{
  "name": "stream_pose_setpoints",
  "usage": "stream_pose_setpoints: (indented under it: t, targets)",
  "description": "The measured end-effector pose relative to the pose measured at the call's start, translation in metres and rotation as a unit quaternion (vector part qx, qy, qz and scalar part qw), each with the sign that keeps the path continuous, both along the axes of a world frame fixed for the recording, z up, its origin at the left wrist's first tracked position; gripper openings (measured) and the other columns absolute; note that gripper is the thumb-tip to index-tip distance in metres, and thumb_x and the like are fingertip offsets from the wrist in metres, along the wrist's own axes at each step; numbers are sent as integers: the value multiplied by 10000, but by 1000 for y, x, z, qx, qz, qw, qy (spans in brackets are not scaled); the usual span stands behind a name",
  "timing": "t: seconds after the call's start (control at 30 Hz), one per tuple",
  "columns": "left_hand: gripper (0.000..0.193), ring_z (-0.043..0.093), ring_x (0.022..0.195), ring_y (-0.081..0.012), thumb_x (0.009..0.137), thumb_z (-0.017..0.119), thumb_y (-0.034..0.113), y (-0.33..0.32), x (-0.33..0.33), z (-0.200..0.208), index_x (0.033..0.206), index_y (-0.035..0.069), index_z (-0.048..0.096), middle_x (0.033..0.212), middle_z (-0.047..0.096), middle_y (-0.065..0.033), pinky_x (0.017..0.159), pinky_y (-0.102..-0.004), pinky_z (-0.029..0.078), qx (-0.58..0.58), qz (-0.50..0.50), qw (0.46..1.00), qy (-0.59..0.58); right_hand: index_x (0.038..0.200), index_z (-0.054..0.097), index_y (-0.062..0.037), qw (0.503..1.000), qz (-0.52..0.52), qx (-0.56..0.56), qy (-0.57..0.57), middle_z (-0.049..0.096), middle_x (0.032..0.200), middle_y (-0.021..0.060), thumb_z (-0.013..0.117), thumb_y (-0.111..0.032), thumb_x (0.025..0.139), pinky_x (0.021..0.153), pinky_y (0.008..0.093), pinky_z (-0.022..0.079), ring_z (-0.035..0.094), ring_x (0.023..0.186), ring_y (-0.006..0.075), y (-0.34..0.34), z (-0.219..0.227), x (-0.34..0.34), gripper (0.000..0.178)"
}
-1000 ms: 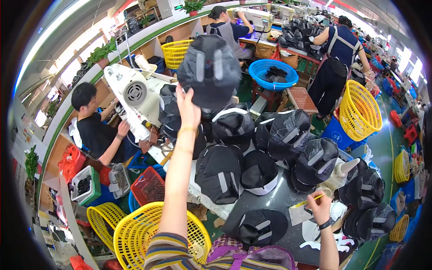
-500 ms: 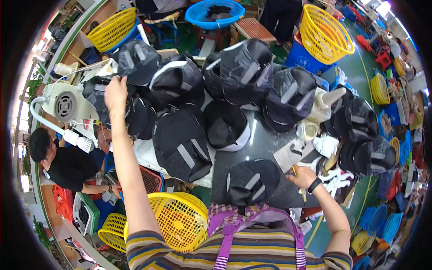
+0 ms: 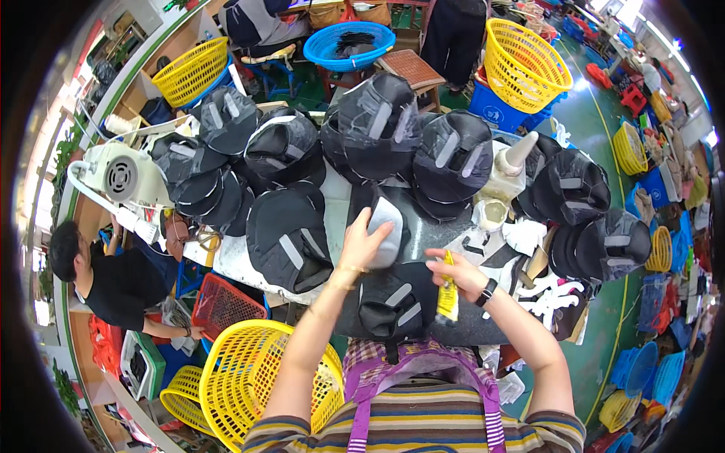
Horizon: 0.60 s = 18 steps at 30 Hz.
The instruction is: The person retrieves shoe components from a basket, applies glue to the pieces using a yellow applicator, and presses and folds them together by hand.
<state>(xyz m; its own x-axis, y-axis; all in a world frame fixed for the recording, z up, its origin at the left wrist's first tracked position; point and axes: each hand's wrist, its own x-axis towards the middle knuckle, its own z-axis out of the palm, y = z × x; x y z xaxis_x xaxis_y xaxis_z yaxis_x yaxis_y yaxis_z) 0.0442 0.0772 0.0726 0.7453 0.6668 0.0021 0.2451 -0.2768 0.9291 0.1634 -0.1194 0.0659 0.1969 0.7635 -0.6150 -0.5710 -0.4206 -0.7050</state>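
At table centre, the left hand (image 3: 365,240) is pressing flat on a black cap with pale lining (image 3: 385,226) to steady it, while at three o'clock the right hand (image 3: 461,273) is pinching a yellow tube (image 3: 448,296).

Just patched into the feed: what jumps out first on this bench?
Heaps of dark caps crowd the far side of the worktable. In the middle, the left hand presses on a cap, while the right hand grips a yellow tube above another cap. A yellow basket stands at lower left.
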Motion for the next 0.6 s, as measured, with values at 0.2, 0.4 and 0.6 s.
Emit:
stream_pose_setpoints:
  t: [0.2, 0.4, 0.6]
  targets:
    - [367, 511, 989, -143, 895, 502, 166, -84, -18, 22, 1207, 9, 389, 1115, 516, -64, 859, -274, 409, -439, 31, 850, -291, 1190, 459, -32, 986, -71, 116, -95, 524, 657, -21, 642, -209, 803, 535, 202, 399, 492, 583, 53, 4, 50, -19, 463]
    - [451, 325, 1233, -198, 936, 393, 247, -108, -6, 39, 1309, -1, 338, 1346, 327, -125, 998, -297, 274, -214, -32, 949, -231, 1098, 492, -77, 982, -131, 87, -101, 510, 618, -17, 612, -207, 828, 532, 219, 407, 495, 570, 83, -25, 71, -12, 324]
    - [235, 550, 907, -125, 860, 512, 49, -105, 8, 76, 1091, 4, 521, 1036, 517, -76, 702, -207, 480, -8, -48, 978, -202, 964, 483, -138, 927, -14, 259, 270, 386, 521, -51, 460, -299, 902, 431, 230, 272, 341, 430, 78, -63, 57, 24, 174]
